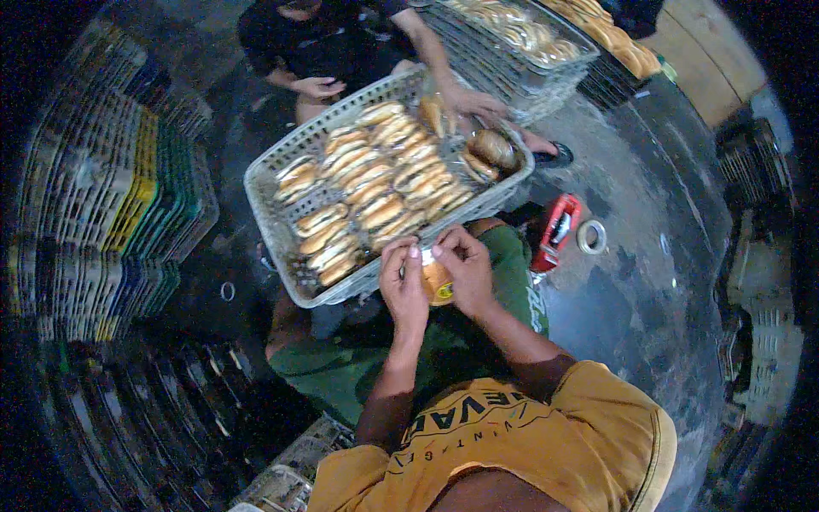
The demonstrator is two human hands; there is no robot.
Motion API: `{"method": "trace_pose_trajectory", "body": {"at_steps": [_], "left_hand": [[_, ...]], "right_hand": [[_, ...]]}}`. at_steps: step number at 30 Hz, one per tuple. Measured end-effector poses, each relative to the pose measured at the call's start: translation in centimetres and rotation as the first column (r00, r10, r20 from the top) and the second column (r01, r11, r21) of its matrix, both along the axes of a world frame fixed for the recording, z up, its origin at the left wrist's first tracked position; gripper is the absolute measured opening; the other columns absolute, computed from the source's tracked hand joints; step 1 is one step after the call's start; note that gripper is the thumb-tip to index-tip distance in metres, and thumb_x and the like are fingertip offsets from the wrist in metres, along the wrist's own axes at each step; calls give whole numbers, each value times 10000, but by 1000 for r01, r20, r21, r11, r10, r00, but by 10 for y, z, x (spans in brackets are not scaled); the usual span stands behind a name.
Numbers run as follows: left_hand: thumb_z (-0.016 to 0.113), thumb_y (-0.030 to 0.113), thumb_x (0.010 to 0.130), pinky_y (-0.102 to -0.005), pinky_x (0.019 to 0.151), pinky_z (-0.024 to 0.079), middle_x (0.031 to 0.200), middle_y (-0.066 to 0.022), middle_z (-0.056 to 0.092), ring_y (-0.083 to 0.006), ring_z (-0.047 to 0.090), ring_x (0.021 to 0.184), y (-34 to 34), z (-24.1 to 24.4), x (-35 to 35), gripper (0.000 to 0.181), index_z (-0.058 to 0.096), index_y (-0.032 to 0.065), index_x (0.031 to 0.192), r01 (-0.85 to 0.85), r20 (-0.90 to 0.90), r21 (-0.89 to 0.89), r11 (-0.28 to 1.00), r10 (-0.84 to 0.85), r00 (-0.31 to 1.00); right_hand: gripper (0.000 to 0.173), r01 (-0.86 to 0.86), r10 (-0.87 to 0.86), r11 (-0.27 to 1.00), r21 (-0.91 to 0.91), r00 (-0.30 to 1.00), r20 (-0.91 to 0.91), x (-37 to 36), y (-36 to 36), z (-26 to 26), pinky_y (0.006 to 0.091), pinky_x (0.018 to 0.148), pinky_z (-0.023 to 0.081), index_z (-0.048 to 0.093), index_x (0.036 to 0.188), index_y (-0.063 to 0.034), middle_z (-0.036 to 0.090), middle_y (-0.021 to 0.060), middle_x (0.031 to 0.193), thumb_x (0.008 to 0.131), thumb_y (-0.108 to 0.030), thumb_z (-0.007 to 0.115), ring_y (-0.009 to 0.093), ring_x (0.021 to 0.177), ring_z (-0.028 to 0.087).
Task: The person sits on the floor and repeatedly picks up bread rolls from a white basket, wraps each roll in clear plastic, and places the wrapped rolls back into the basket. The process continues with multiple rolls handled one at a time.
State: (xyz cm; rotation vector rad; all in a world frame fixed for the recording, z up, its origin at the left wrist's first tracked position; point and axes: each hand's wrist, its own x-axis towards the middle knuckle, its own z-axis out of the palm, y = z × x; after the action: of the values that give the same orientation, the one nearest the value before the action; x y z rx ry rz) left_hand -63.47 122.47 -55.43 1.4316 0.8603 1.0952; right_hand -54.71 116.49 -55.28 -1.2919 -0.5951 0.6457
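Observation:
Between my two hands is a bread bun in a clear plastic bag with a yellow label. My left hand pinches the bag's top at one side, and my right hand pinches it at the other. Both hands are at the near rim of a grey plastic crate. Rows of filled bread rolls lie inside the crate. A few bagged buns sit at its right end, close to a co-worker's hand.
A red tape dispenser and a tape roll lie on the floor at right. Stacked crates stand at left. More crates with bagged bread are at upper right. A co-worker sits opposite.

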Motion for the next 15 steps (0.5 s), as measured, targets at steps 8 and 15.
{"method": "trace_pose_trajectory", "body": {"at_steps": [8,15], "left_hand": [[592,-32,807,-232,699,403,793,-5,543,-80,498,729,-24,-1,2,214,554,18,1012,57,-24,-90,994,-60,998],[596,-36,803,-228,652,393,776,2,536,-70,480,692,-27,-2,14,226,558,13,1020,119,-74,-52,992,-123,990]], "right_hand": [[151,672,-659,734,-100,740,135,114,-98,-75,265,650,449,649,902,-11,626,37,784,867,-158,654,110,676,561],[277,352,-411,771,-530,912,7,167,-177,-162,290,602,439,699,862,-7,675,60,791,841,-283,699,119,694,587]]}}
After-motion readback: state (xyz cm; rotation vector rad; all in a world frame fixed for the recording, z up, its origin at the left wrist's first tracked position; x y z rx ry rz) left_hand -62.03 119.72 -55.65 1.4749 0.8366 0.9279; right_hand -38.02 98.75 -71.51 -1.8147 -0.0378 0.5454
